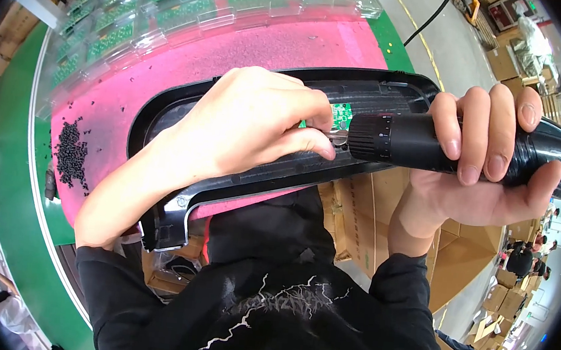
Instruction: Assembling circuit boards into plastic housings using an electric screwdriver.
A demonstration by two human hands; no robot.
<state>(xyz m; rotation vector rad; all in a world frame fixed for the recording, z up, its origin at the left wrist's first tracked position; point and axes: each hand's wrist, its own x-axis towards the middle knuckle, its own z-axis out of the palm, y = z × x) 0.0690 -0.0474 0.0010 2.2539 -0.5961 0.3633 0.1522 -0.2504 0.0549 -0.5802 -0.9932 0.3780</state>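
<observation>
Black long-sleeved top — sleeves pushed up the forearms. A pale jagged lightning-like print crosses the chest. Both hands bare.

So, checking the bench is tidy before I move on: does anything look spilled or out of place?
Yes: small black screws lie in a loose heap on the pink mat, with strays scattered around it, not in any container. Nothing else stands out.

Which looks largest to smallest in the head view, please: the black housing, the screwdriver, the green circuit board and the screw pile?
1. Black housing
2. Screwdriver, though nearness to the camera may enlarge it
3. Screw pile
4. Green circuit board, partly hidden by the left hand
</observation>
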